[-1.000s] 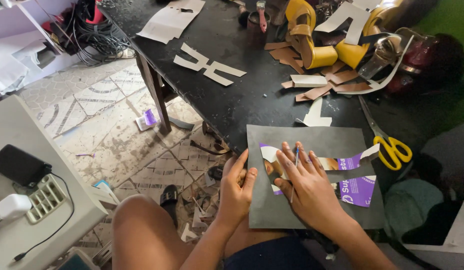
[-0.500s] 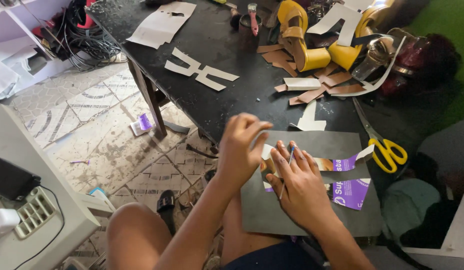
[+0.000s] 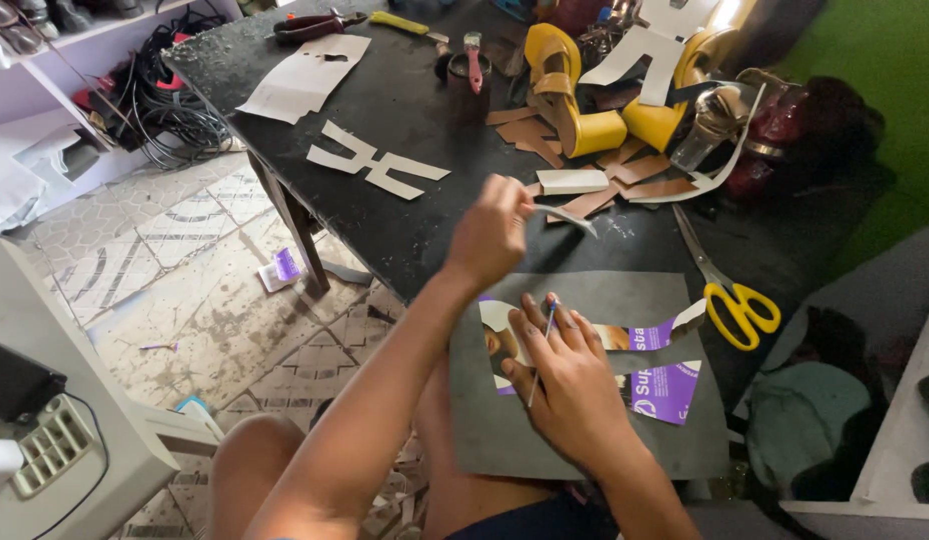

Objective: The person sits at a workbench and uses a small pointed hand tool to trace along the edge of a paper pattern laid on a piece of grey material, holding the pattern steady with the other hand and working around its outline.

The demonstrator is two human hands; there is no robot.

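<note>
Pinched between thumb and fingers, the left hand (image 3: 493, 232) lifts a thin pale strip of cut card (image 3: 565, 216) clear of the work, its far end drooping toward the table. Right hand (image 3: 570, 385) lies flat, fingers spread, pressing a printed purple-and-white paper pattern (image 3: 665, 385) onto a grey rectangular sheet (image 3: 605, 300) — a hold that keeps pattern and sheet from sliding. A slim pen-like tool (image 3: 543, 345) sits between the fingers of this hand, gripped loosely; its tip cannot be made out.

The grey sheet rests partly on the person's lap and partly on the near edge of the black worktable (image 3: 405, 120), which puts it close under the eyes. Yellow-handled scissors (image 3: 730, 295) lie just beside the sheet on its right, within easy reach. Farther back stand yellow strappy sandal parts (image 3: 575, 95) among brown leather offcuts (image 3: 625, 170) — well apart from the cutting area. White card templates (image 3: 375, 165) lie flat toward the table's left side, and a small brush (image 3: 473, 55) stands in a dark pot near the far edge.
</note>
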